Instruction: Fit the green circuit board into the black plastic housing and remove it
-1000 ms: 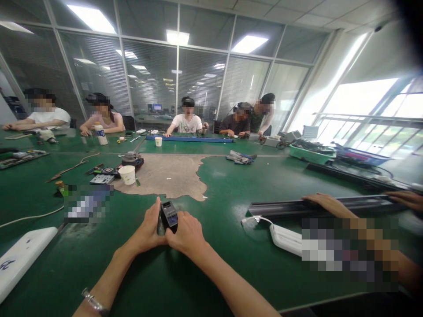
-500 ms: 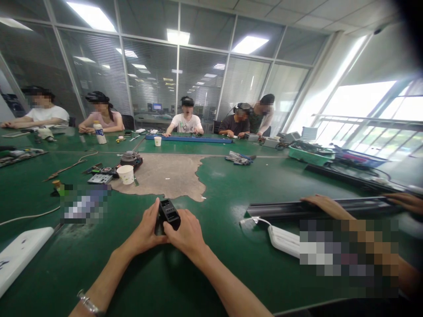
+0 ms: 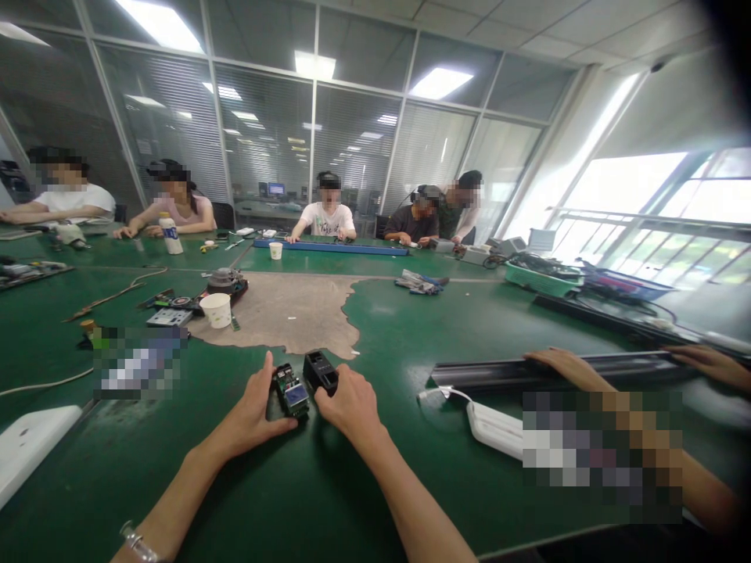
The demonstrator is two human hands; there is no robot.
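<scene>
A small green circuit board module [image 3: 292,392] with a bluish screen sits between the thumb and fingers of my left hand [image 3: 253,414], which grips its sides. Just right of it, my right hand [image 3: 350,405] holds a black plastic housing [image 3: 320,371] by its near right side, fingers and thumb closed on it. The housing is tilted and has rectangular openings in its top. A narrow gap separates module and housing. Both hands are over the green table [image 3: 375,485], near the bare brown patch [image 3: 293,305].
A paper cup [image 3: 217,310] and electronic parts [image 3: 170,313] stand left of the patch. Gloves [image 3: 419,282] lie farther back. At right, another person's hand [image 3: 569,366] rests on a long black profile [image 3: 486,374], beside a white power strip [image 3: 496,430]. Several people sit across the table.
The black housing has come apart from the circuit board module, which now shows. My right hand has moved right with the housing; the module stays in my left hand.
</scene>
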